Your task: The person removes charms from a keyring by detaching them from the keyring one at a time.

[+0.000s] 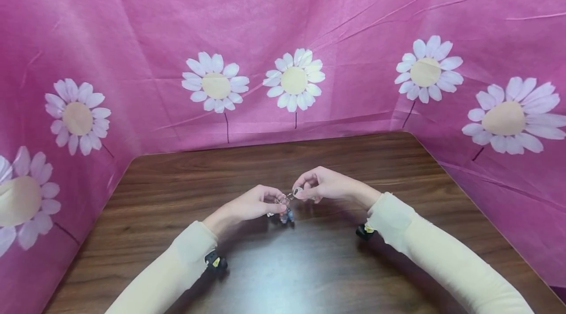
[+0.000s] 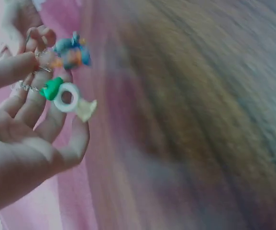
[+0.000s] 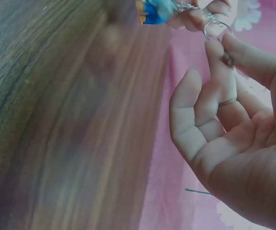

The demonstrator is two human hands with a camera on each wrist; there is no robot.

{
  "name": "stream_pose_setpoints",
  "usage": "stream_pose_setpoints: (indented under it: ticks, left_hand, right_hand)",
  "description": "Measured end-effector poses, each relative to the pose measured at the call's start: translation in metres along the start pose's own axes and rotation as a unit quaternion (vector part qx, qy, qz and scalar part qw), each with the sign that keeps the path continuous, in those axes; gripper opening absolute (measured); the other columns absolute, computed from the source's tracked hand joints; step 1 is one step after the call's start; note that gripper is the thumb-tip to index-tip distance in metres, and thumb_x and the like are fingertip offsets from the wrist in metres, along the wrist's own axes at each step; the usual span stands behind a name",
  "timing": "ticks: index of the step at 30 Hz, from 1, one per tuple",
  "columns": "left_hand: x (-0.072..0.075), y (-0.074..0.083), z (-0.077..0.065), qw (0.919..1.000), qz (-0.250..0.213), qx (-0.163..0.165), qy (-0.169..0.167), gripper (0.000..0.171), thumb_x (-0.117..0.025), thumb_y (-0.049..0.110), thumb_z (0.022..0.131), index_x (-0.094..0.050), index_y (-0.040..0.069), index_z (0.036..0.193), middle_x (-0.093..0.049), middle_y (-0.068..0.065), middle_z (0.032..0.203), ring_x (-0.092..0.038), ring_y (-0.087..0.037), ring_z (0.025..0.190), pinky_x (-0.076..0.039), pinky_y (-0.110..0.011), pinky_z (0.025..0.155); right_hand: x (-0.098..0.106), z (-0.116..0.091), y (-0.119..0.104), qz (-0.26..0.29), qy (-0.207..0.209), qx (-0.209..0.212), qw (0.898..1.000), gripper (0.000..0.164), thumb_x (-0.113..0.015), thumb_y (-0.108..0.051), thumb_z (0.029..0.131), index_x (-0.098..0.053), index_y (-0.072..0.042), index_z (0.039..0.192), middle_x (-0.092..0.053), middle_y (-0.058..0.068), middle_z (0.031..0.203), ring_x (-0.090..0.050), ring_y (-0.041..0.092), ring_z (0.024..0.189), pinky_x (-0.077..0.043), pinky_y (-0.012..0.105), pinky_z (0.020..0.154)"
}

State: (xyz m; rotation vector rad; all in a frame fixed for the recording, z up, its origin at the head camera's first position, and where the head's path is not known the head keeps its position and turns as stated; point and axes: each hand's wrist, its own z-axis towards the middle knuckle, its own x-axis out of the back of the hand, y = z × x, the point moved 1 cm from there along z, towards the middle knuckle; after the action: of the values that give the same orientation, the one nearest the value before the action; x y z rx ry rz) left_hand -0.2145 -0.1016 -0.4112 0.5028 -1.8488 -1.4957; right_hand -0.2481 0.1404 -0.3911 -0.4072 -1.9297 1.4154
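Over the table, my left hand [image 1: 256,203] pinches the chains of a keychain [image 1: 285,201] between thumb and fingers. In the left wrist view, a blue and orange figure charm [image 2: 72,51] dangles from it, beside a second charm [image 2: 67,97] with a green top, white ring and cream end. My right hand [image 1: 325,185] pinches a small key-like metal piece [image 1: 297,191] between thumb and index finger. A thin split ring [image 3: 217,29] sits right at those fingertips in the right wrist view, linked to the chain. The metal piece is mostly hidden by the fingers.
Beneath both hands lies a dark wood-grain table [image 1: 283,265]. A pink cloth [image 1: 353,19] printed with white daisies surrounds its back and sides. Black wrist cameras [image 1: 216,261] hang below the cream sleeves [image 1: 185,250].
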Motion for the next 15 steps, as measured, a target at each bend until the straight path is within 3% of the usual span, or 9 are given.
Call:
stream_pose_setpoints:
  ticks: [6, 10, 15]
  left_hand:
    - [0.001, 0.018, -0.015, 0.9931, -0.110, -0.010, -0.038, 0.022, -0.062, 0.013, 0.101, -0.063, -0.008, 0.106, -0.066, -0.009, 0.088, -0.061, -0.018, 0.081, -0.052, -0.032, 0.079]
    - [0.001, 0.028, -0.020, 0.9935, -0.105, -0.010, -0.043, 0.029, -0.062, 0.024, 0.102, -0.066, -0.004, 0.103, -0.066, -0.008, 0.086, -0.061, -0.019, 0.083, -0.050, -0.037, 0.088]
    - [0.002, 0.032, -0.022, 0.9964, -0.080, -0.005, -0.027, 0.030, -0.063, 0.023, 0.101, -0.068, -0.006, 0.106, -0.071, -0.005, 0.092, -0.064, -0.018, 0.093, -0.049, -0.038, 0.096]
  right_hand:
    - [-0.005, -0.015, -0.013, 0.021, -0.022, 0.011, 0.999, 0.027, -0.075, -0.018, 0.094, -0.071, -0.001, 0.114, -0.067, 0.025, 0.086, -0.063, 0.028, 0.076, -0.059, 0.050, 0.075]
    - [-0.012, -0.022, -0.015, 0.055, -0.028, 0.013, 0.998, 0.033, -0.072, -0.018, 0.096, -0.065, 0.009, 0.114, -0.069, 0.027, 0.095, -0.066, 0.039, 0.086, -0.057, 0.057, 0.083]
    - [-0.016, -0.023, -0.016, 0.107, -0.033, 0.016, 0.994, 0.035, -0.068, -0.016, 0.099, -0.062, 0.014, 0.116, -0.068, 0.031, 0.103, -0.071, 0.037, 0.091, -0.058, 0.049, 0.089]
